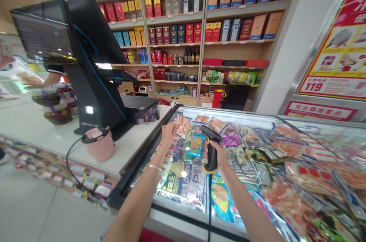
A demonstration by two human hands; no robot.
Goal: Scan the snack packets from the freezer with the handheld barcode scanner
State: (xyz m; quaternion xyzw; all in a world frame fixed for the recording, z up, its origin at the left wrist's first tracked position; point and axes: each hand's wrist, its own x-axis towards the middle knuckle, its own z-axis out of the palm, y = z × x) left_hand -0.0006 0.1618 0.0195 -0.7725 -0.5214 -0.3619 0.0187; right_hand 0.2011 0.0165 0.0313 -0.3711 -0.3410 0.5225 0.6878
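You had open air between your bare left hand (168, 134) and the black-and-yellow pistol-shaped scanner (212, 155); leftward, a pink bucket-shaped container (100, 148) and black angular monitor stand (95, 91) obstructed you.

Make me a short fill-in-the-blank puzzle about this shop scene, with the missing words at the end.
1. The right hand grips a black-and-yellow ____.
2. A bracelet circles the person's ____ wrist.
3. The small bucket on the counter is ____ on the outside.
4. The big number on the poster is ____.

Missing words: scanner; left; pink; 119.
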